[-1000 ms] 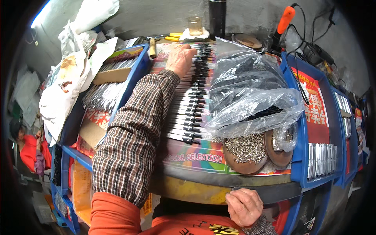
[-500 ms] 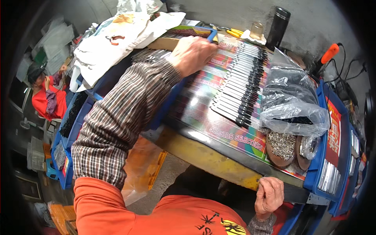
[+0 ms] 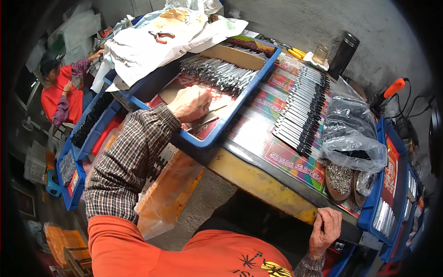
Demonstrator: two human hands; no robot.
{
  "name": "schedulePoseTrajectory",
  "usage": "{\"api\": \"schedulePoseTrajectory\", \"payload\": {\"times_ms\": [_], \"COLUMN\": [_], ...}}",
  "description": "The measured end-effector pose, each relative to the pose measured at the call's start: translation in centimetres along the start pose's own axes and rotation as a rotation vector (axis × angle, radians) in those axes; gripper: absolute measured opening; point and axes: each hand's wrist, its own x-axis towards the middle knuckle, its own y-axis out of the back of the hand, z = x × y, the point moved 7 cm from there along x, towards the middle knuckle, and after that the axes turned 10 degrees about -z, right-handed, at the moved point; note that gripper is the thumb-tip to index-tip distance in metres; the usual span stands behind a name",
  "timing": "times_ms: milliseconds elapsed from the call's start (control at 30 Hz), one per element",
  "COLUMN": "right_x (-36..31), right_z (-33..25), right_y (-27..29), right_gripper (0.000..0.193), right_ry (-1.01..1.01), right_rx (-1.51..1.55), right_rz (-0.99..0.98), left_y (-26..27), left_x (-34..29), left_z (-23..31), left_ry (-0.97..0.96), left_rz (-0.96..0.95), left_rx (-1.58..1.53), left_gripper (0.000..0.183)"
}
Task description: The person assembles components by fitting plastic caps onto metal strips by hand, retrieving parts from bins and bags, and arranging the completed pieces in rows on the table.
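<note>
Counter (image 3: 260,187), yellow front edge, shiny colourful mat on top, slants from upper centre to lower right of frame. Grey wall (image 3: 286,21) top right; co-worker (image 3: 62,97) in red, upper left. Bag (image 3: 353,127) of black stuff and dish (image 3: 335,195) of metal bits at right.

Blue tray (image 3: 203,142) upper centre. My left hand (image 3: 190,103) is down inside it, fingers curled together; can't tell if they clamp anything. Loose rod (image 3: 203,123) just beside the fingers, in the tray's near end, long axis lower left to upper right. Piled rods (image 3: 219,73) farther up the tray, mostly upper left to lower right.

Sticks (image 3: 302,111) in a row, right of centre: long axes upper left to lower right, black ends right. My right hand (image 3: 326,227), lower right, fingers bent at the counter edge; can't tell if clamped.
</note>
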Motion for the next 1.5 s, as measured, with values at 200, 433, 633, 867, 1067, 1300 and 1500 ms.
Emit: {"api": "schedulePoseTrajectory", "payload": {"times_ms": [200,433,633,867,1067,1300,1500], "right_x": [0.1,-0.3,0.4,0.2,0.4,2.1,2.8], "right_z": [0.5,2.7,6.7,10.9,18.7,24.3,25.9], "right_y": [0.6,2.5,6.4,12.8,16.5,16.7,15.6], "right_gripper": [0.016,0.022,0.021,0.017,0.012,0.019,0.019], "right_ry": [-0.008,-0.017,-0.018,-0.061,-0.294,-0.322,-0.384], "right_rx": [0.008,-0.032,-0.132,-0.34,-0.468,-0.538,-0.502], "right_rz": [0.0,0.001,0.058,0.164,0.138,-0.045,-0.147], "left_y": [-1.0,-2.1,-1.1,-0.8,0.8,2.9,3.1], "left_x": [1.6,6.2,5.8,5.6,5.0,1.9,0.0], "left_z": [-0.1,2.8,1.7,-0.1,-0.3,5.0,10.2], "left_ry": [0.086,-0.139,-0.151,-0.085,-0.082,-0.133,-0.229], "left_rz": [-0.069,-0.06,0.084,0.209,0.404,0.608,0.666], "left_rx": [-0.047,-0.143,-0.117,-0.151,-0.199,-0.223,-0.191], "left_gripper": [0.012,0.019,0.013,0.005,0.006,0.006,0.011]}}
